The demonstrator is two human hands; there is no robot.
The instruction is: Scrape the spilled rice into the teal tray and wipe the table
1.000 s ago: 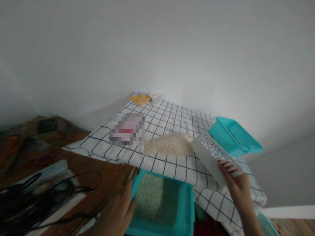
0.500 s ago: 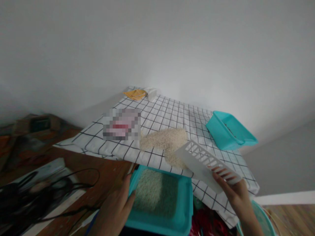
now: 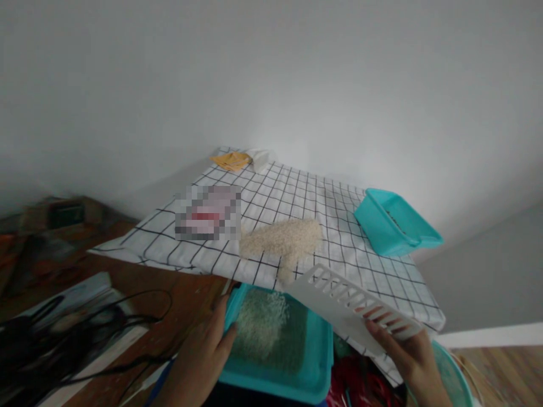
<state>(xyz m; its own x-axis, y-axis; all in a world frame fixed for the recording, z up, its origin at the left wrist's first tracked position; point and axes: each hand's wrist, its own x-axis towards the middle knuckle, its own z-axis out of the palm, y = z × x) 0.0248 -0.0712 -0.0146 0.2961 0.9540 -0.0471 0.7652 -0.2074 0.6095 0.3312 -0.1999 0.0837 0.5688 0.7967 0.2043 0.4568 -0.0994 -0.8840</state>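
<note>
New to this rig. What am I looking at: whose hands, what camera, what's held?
No machine here: these are a person's own bare hands, seen by a camera worn on the head, looking forward and down. The left hand holds the left edge of a teal tray with pale grains inside. The right hand holds a slotted white piece, its far end over the tray. On the checked cloth lie a heap of grains, a teal container, a yellow item and a pixelated patch hiding something.
</note>
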